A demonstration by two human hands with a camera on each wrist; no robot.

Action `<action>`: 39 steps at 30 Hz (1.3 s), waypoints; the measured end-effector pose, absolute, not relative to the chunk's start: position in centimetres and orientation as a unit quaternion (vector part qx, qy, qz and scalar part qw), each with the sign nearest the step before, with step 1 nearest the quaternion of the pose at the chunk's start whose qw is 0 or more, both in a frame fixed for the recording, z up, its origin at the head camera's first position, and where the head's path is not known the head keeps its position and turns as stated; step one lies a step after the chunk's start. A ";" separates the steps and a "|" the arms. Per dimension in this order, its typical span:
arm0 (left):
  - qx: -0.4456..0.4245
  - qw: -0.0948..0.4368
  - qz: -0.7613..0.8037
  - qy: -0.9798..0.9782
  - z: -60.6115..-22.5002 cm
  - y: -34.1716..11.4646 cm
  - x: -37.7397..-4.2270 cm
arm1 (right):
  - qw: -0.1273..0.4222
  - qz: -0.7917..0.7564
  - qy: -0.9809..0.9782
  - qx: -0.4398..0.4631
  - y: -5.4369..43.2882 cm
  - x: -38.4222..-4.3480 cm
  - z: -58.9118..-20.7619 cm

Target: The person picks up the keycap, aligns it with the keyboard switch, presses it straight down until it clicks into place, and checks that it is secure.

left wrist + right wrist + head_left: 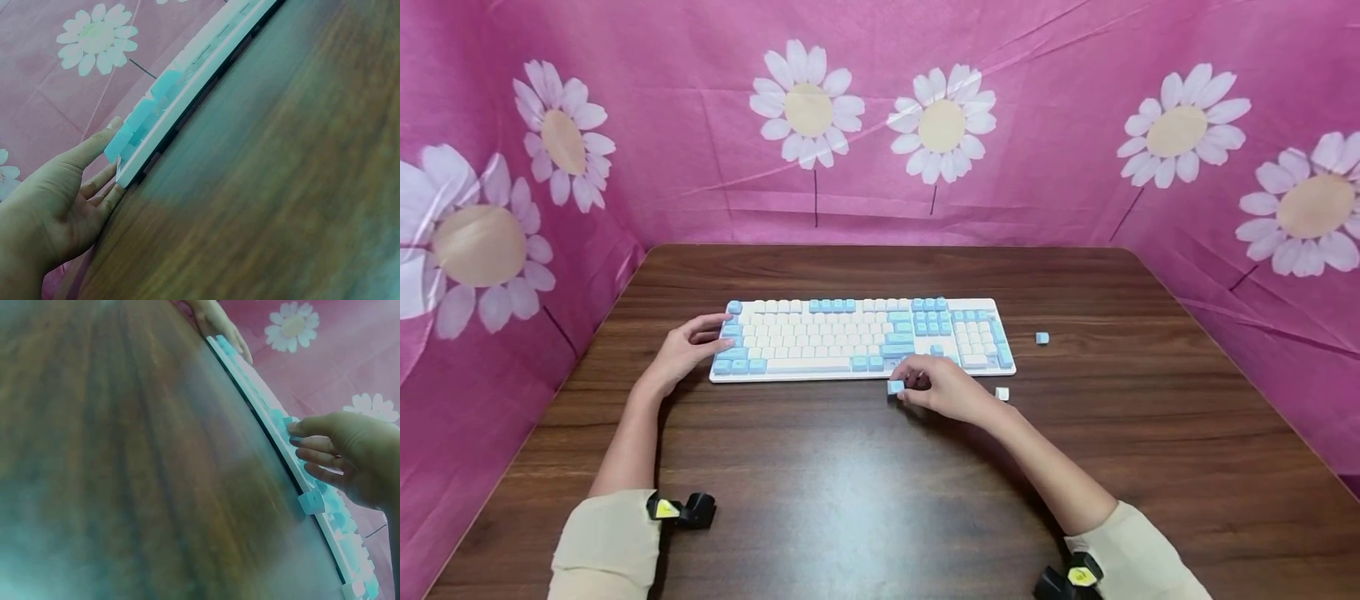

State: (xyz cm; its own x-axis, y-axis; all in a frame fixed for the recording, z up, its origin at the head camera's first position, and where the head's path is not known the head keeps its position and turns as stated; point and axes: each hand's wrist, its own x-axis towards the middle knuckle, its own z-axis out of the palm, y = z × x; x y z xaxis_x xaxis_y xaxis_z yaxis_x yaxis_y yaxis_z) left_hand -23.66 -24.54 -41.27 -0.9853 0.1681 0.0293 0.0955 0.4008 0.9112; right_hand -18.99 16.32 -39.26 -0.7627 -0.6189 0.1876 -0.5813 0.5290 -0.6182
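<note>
A white and light-blue keyboard point(820, 341) lies flat on the table. At its left end my left hand point(688, 350) holds the edge, with the thumb point(100, 142) on the blue keys and other fingers lower against the side. My right hand point(946, 387), at the front edge right of centre, pinches a light-blue keycap point(896, 388) between thumb and forefinger. In the right wrist view another light-blue keycap point(310, 502) shows below my fingers, apart from them. My right hand covers part of the keyboard's lower right section in the head view.
A white keycap point(1003, 393) lies in front of the keyboard's right corner. Further right is a loose blue keycap point(1042, 337). The brown wooden table point(820, 492) ends at a pink cloth point(872, 208) with daisies.
</note>
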 end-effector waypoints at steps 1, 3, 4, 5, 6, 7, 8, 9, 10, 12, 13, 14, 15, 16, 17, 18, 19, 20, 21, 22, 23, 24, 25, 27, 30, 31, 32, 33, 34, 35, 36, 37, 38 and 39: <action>0.079 0.034 0.542 0.836 -41.2 -24.5 -23.6 | 0.023 -0.346 0.872 -0.345 16.3 -19.1 -39.2; 0.079 0.034 0.543 0.835 -41.3 -24.5 -23.6 | 0.016 -0.353 0.868 -0.347 16.2 -19.4 -39.2; 0.078 0.034 0.545 0.834 -41.3 -24.5 -23.6 | 0.013 -0.357 0.866 -0.348 16.1 -19.5 -39.2; 0.078 0.035 0.546 0.833 -41.4 -24.5 -23.7 | 0.012 -0.360 0.865 -0.348 16.1 -19.6 -39.3; 0.078 0.037 0.548 0.832 -41.5 -24.6 -23.7 | 0.010 -0.364 0.864 -0.347 16.0 -19.7 -39.2; 0.077 0.038 0.549 0.831 -41.6 -24.6 -23.8 | 0.008 -0.366 0.863 -0.347 16.0 -19.9 -39.2; 0.077 0.039 0.550 0.831 -41.7 -24.6 -23.8 | 0.007 -0.368 0.862 -0.347 15.9 -20.0 -39.2; 0.077 0.039 0.551 0.830 -41.7 -24.6 -23.9 | 0.005 -0.368 0.862 -0.348 15.8 -20.2 -39.3; 0.078 0.040 0.552 0.830 -41.7 -24.6 -23.9 | 0.002 -0.366 0.863 -0.348 15.7 -20.3 -39.3; 0.078 0.040 0.551 0.830 -41.7 -24.6 -23.9 | -0.003 -0.360 0.865 -0.349 15.6 -20.6 -39.2; 0.077 0.039 0.549 0.831 -41.7 -24.6 -23.9 | -0.006 -0.356 0.867 -0.348 15.5 -20.7 -39.2; 0.077 0.038 0.549 0.832 -41.7 -24.5 -23.8 | -0.008 -0.353 0.869 -0.347 15.5 -20.9 -39.2; 0.077 0.037 0.548 0.832 -41.6 -24.5 -23.8 | -0.010 -0.349 0.871 -0.345 15.5 -21.0 -39.2; 0.077 0.036 0.547 0.833 -41.6 -24.5 -23.8 | -0.011 -0.347 0.873 -0.343 15.4 -21.1 -39.1; 0.078 0.035 0.545 0.834 -41.5 -24.5 -23.8 | -0.012 -0.345 0.875 -0.340 15.4 -21.1 -39.1; 0.078 0.033 0.544 0.835 -41.5 -24.5 -23.8 | -0.012 -0.343 0.876 -0.338 15.4 -21.2 -39.0; 0.079 0.032 0.542 0.836 -41.4 -24.5 -23.7 | -0.013 -0.341 0.878 -0.335 15.4 -21.3 -39.0; 0.079 0.030 0.542 0.836 -41.4 -24.5 -23.7 | -0.013 -0.339 0.880 -0.333 15.4 -21.3 -38.9; 0.080 0.029 0.541 0.837 -41.3 -24.5 -23.7 | -0.014 -0.337 0.881 -0.331 15.3 -21.3 -38.9; 0.080 0.029 0.541 0.837 -41.3 -24.4 -23.6 | -0.016 -0.335 0.883 -0.329 15.3 -21.3 -38.9; 0.080 0.029 0.540 0.837 -41.2 -24.4 -23.6 | -0.017 -0.333 0.884 -0.328 15.3 -21.3 -38.8; 0.081 0.029 0.540 0.837 -41.2 -24.4 -23.5 | -0.019 -0.332 0.885 -0.326 15.2 -21.3 -38.8; 0.082 0.029 0.541 0.837 -41.2 -24.4 -23.5 | -0.021 -0.330 0.886 -0.324 15.2 -21.3 -38.8; 0.083 0.030 0.541 0.836 -41.1 -24.4 -23.5 | -0.026 -0.326 0.889 -0.321 15.1 -21.4 -38.8; 0.082 0.031 0.542 0.836 -41.1 -24.5 -23.5 | -0.030 -0.321 0.892 -0.315 15.0 -21.4 -38.7; 0.082 0.031 0.542 0.836 -41.1 -24.5 -23.5 | -0.031 -0.320 0.894 -0.313 15.0 -21.4 -38.7; 0.081 0.032 0.542 0.836 -41.1 -24.5 -23.6 | -0.030 -0.320 0.895 -0.311 15.0 -21.5 -38.7; 0.081 0.032 0.543 0.836 -41.2 -24.5 -23.6 | -0.030 -0.318 0.896 -0.309 15.0 -21.5 -38.7; 0.080 0.033 0.543 0.836 -41.2 -24.5 -23.6 | -0.030 -0.317 0.897 -0.308 15.0 -21.5 -38.6; 0.080 0.034 0.542 0.836 -41.2 -24.5 -23.6 | -0.030 -0.314 0.898 -0.305 15.0 -21.5 -38.6; 0.080 0.034 0.542 0.836 -41.2 -24.6 -23.6 | -0.030 -0.312 0.900 -0.303 15.0 -21.5 -38.7; 0.080 0.035 0.542 0.836 -41.2 -24.6 -23.6 | -0.029 -0.309 0.902 -0.302 15.0 -21.5 -38.7; 0.079 0.036 0.542 0.836 -41.2 -24.6 -23.6 | -0.028 -0.306 0.903 -0.301 15.0 -21.5 -38.6; 0.079 0.037 0.542 0.836 -41.2 -24.6 -23.6 | -0.029 -0.302 0.905 -0.300 15.0 -21.5 -38.7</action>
